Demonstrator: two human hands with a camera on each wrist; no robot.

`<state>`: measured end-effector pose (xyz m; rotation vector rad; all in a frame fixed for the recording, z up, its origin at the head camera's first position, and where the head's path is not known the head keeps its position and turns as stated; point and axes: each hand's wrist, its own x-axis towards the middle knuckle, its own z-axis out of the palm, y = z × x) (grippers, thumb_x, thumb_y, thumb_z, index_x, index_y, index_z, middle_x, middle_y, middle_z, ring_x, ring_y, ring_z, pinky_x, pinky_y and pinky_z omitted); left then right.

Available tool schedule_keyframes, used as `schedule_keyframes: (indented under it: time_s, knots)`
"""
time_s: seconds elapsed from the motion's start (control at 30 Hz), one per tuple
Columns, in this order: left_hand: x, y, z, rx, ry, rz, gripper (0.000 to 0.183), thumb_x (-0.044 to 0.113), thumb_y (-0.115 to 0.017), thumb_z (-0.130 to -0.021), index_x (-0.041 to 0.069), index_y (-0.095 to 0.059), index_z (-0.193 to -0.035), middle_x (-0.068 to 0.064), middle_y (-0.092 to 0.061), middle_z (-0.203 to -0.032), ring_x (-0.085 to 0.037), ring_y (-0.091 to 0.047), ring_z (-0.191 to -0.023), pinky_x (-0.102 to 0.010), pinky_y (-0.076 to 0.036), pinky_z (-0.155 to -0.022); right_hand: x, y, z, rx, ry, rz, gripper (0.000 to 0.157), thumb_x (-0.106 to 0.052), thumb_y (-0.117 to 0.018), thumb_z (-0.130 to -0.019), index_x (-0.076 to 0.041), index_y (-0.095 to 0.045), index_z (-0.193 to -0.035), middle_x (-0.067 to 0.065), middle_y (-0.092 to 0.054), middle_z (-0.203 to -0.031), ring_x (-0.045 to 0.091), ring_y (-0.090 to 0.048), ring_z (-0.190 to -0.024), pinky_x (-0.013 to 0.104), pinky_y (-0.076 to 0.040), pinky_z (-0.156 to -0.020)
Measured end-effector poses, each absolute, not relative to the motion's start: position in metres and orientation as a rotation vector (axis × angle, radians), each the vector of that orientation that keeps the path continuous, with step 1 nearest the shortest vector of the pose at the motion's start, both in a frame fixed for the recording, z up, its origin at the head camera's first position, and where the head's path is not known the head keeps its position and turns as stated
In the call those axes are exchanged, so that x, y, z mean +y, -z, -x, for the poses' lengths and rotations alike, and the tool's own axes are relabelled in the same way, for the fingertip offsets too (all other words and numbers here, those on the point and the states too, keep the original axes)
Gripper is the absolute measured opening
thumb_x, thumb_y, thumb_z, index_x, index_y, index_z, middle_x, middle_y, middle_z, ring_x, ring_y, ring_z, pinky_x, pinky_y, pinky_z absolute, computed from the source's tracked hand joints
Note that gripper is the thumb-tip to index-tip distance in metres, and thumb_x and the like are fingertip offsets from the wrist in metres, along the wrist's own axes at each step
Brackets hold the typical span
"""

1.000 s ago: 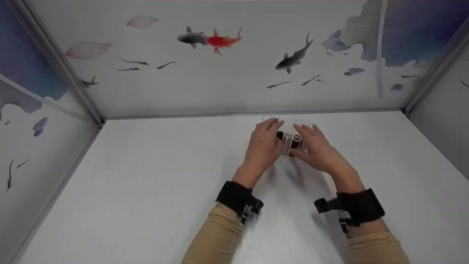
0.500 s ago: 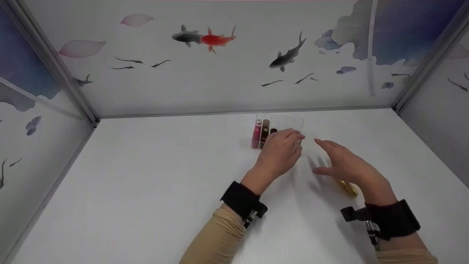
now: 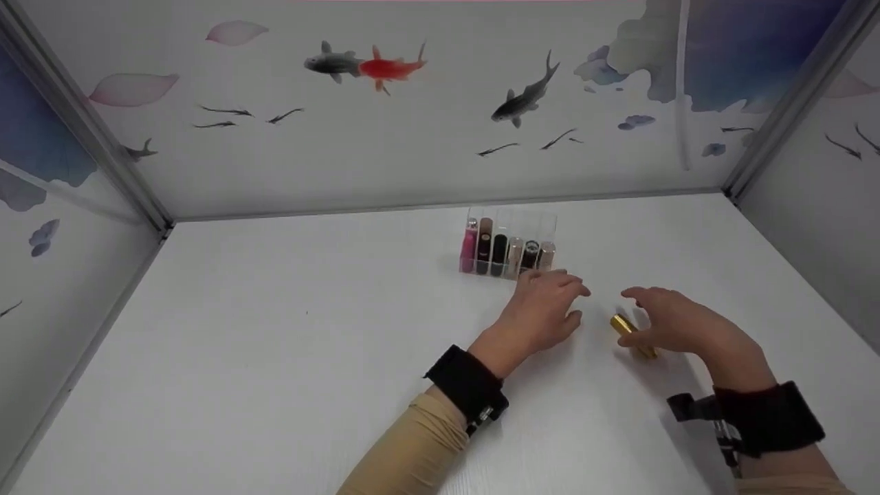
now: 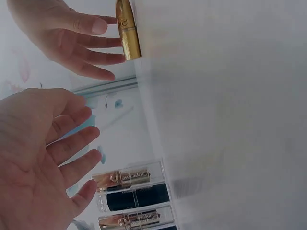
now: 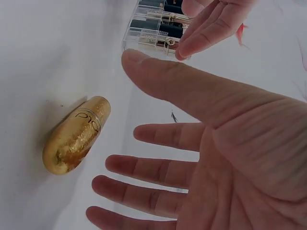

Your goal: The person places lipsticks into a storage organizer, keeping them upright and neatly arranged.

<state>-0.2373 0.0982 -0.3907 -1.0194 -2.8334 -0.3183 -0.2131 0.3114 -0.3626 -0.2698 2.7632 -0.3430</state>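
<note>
A gold lipstick tube [image 3: 623, 325] lies on the white table. My right hand [image 3: 687, 326] is beside and partly over it, fingers spread and thumb apart; in the right wrist view a gap shows between the fingers and the gold lipstick tube [image 5: 79, 136]. Nearer the middle, my left hand [image 3: 540, 309] holds nothing, its fingers loosely extended. It overlaps the front right corner of a clear lipstick organizer [image 3: 526, 221]. Several lipsticks stand in its slots, among them a pink one [image 3: 469, 249] and a black one [image 3: 499, 251]. The left wrist view shows gold-labelled lipsticks [image 4: 132, 178] in the organizer.
A white back wall [image 3: 385, 151] painted with fish rises behind the table [image 3: 275, 357]. Side panels with metal corner posts [image 3: 89, 124] bound the table left and right. The organizer is close to the table's back edge.
Both hands have drawn away from the organizer toward the right and nearer me, the right hand farther. The organizer and the gold lipstick tube have come into sight. The head view has shifted slightly.
</note>
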Motion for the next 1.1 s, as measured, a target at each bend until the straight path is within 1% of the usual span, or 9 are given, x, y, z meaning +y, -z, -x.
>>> schedule_keyframes:
  time_s: [0.17,0.3,0.5,0.57,0.67,0.73,0.87,0.97,1.1]
  knots:
    - [0.111,0.392,0.233,-2.942,0.277,1.098,0.043,0.043,-0.062,-0.096,0.035,-0.057,-0.138,0.014,-0.052,-0.150,-0.013,-0.038,-0.148,-0.046,-0.027,-0.123,0.315,0.366,0.214,2.671,0.379,0.194,0.062,-0.026,-0.079,-0.084,0.010,-0.049,-0.125,0.028,-0.061,-0.109,0.028,-0.062,-0.084,0.042,-0.058,-0.071]
    - [0.118,0.393,0.229,-3.020,0.258,1.145,0.053,0.044,-0.064,-0.095,0.032,-0.051,-0.145,0.013,-0.048,-0.153,-0.012,-0.037,-0.148,-0.044,-0.030,-0.122,0.314,0.370,0.216,2.608,0.449,0.143,0.048,-0.016,-0.077,-0.085,0.009,-0.051,-0.117,0.019,-0.060,-0.097,0.020,-0.062,-0.073,0.032,-0.056,-0.061]
    - [0.119,0.395,0.225,-3.103,0.387,1.199,0.061,0.033,-0.067,-0.096,0.021,-0.044,-0.151,0.008,-0.045,-0.155,-0.007,-0.041,-0.144,-0.030,-0.038,-0.118,0.302,0.378,0.216,2.631,0.447,0.216,0.025,-0.005,-0.071,-0.085,0.004,-0.056,-0.103,0.012,-0.060,-0.086,0.017,-0.058,-0.069,0.028,-0.049,-0.059]
    - [0.119,0.396,0.226,-3.122,0.461,1.213,0.058,0.029,-0.068,-0.095,0.018,-0.047,-0.148,0.006,-0.050,-0.152,-0.007,-0.047,-0.140,-0.024,-0.040,-0.115,0.296,0.379,0.216,2.640,0.451,0.256,0.019,-0.003,-0.069,-0.085,0.002,-0.056,-0.099,0.010,-0.058,-0.082,0.017,-0.055,-0.068,0.028,-0.046,-0.060]
    - [0.116,0.396,0.227,-3.121,0.494,1.226,0.045,0.021,-0.070,-0.094,0.012,-0.057,-0.136,0.003,-0.062,-0.136,-0.006,-0.058,-0.124,-0.017,-0.046,-0.105,0.285,0.380,0.217,2.666,0.470,0.357,0.012,-0.003,-0.067,-0.087,-0.001,-0.057,-0.093,0.006,-0.055,-0.077,0.016,-0.051,-0.067,0.027,-0.043,-0.060]
    - [0.114,0.395,0.229,-3.092,0.467,1.223,0.029,0.016,-0.069,-0.094,0.011,-0.065,-0.122,0.001,-0.068,-0.119,-0.005,-0.061,-0.105,-0.015,-0.050,-0.093,0.280,0.381,0.218,2.707,0.476,0.451,0.008,-0.003,-0.068,-0.088,-0.003,-0.059,-0.090,0.004,-0.055,-0.075,0.014,-0.049,-0.069,0.026,-0.042,-0.062]
    - [0.111,0.393,0.233,-3.029,0.383,1.180,0.011,0.010,-0.062,-0.097,0.011,-0.070,-0.104,0.000,-0.071,-0.097,-0.007,-0.051,-0.080,-0.017,-0.046,-0.072,0.277,0.380,0.218,2.829,0.518,0.614,0.003,-0.003,-0.070,-0.088,-0.001,-0.068,-0.090,0.004,-0.066,-0.080,0.012,-0.055,-0.073,0.026,-0.046,-0.066]
    - [0.109,0.389,0.236,-3.004,0.389,1.110,0.013,0.011,-0.060,-0.098,0.011,-0.072,-0.101,0.000,-0.073,-0.093,-0.007,-0.051,-0.075,-0.017,-0.044,-0.066,0.275,0.376,0.218,2.893,0.587,0.649,0.008,-0.001,-0.071,-0.087,0.001,-0.073,-0.095,0.008,-0.073,-0.087,0.014,-0.064,-0.078,0.029,-0.052,-0.069]
    - [0.104,0.382,0.241,-2.971,0.541,1.007,0.014,0.017,-0.061,-0.099,0.012,-0.073,-0.105,0.001,-0.074,-0.099,-0.008,-0.064,-0.085,-0.017,-0.051,-0.073,0.271,0.372,0.217,3.007,0.682,0.626,0.012,-0.002,-0.072,-0.088,0.001,-0.074,-0.100,0.012,-0.075,-0.092,0.019,-0.067,-0.080,0.034,-0.055,-0.070]
